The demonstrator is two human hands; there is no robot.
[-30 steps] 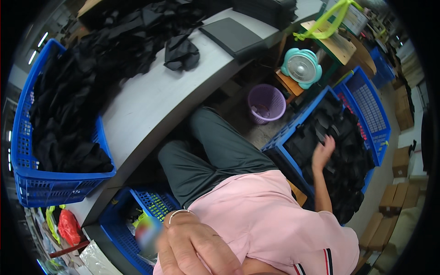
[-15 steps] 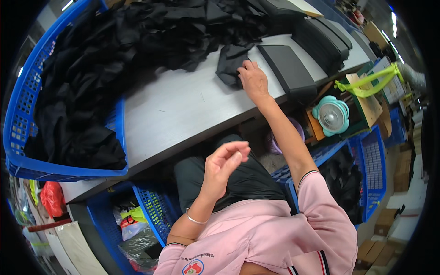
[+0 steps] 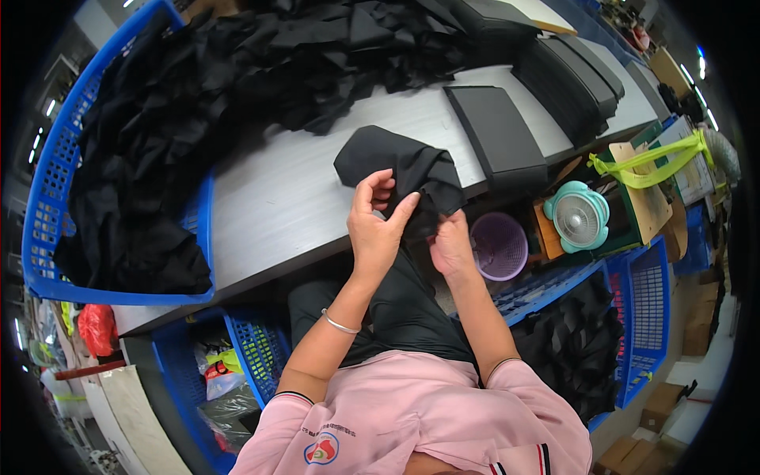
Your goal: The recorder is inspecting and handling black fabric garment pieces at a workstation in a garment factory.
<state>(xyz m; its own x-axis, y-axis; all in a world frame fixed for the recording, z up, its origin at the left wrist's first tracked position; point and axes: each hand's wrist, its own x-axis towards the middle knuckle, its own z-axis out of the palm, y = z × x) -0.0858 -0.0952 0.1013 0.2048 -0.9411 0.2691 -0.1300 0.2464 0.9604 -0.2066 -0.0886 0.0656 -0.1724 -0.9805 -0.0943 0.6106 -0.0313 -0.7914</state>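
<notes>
A folded piece of black cloth (image 3: 376, 154) hangs partly over the near edge of the table, its right part creased and drooping. My right hand (image 3: 453, 245) grips its lower right corner with closed fingers, the fingertips partly hidden. At the cloth's near side is my left hand (image 3: 376, 229), fingers loosely curled and thumb held apart, with black cloth visible in the gap. Just right of the cloth, a flat-topped black stack (image 3: 499, 131) lies on the grey table (image 3: 265, 202).
Heaped black cloth (image 3: 253, 71) fills the far side and spills from a blue basket (image 3: 119, 297) at left. More black stacks (image 3: 574, 87) stand far right. Beyond the table's edge are a purple bin (image 3: 500, 247), a teal fan (image 3: 576, 214) and a blue crate (image 3: 645, 305).
My right hand has drawn the black cloth from beside the stack toward me, to the table's near edge. My left hand has moved up to the cloth.
</notes>
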